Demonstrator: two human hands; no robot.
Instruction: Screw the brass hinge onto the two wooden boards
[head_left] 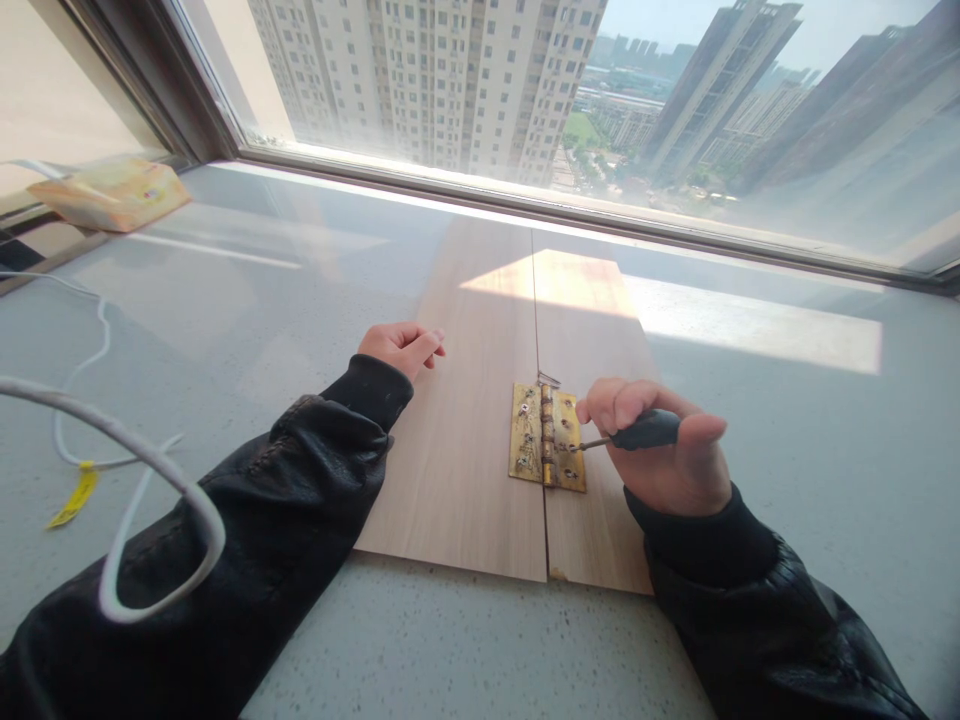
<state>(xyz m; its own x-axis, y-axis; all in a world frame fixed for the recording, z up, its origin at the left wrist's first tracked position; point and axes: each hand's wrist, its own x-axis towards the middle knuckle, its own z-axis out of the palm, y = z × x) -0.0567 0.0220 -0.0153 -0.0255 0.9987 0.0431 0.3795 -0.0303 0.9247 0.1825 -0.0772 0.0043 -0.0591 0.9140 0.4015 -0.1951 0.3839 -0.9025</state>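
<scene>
A brass-coloured hinge [547, 437] lies opened flat across the seam between two light wooden boards, the left board [457, 480] and the right board [592, 530]. Screw heads show in its left leaf; the right leaf has holes. My right hand [664, 450] grips a dark-handled screwdriver [646, 430], its shaft pointing left and its tip at the hinge's right leaf. Over the left board, my left hand [401, 345] is closed with curled fingers; whatever it may hold is hidden. A few small screws [550, 380] lie just above the hinge.
The boards rest on a pale speckled sill [420, 620] below a large window [450, 90]. A white cable [161, 460] loops at the left, near a yellow tag [73, 495]. A tissue pack [112, 195] sits in the far left corner.
</scene>
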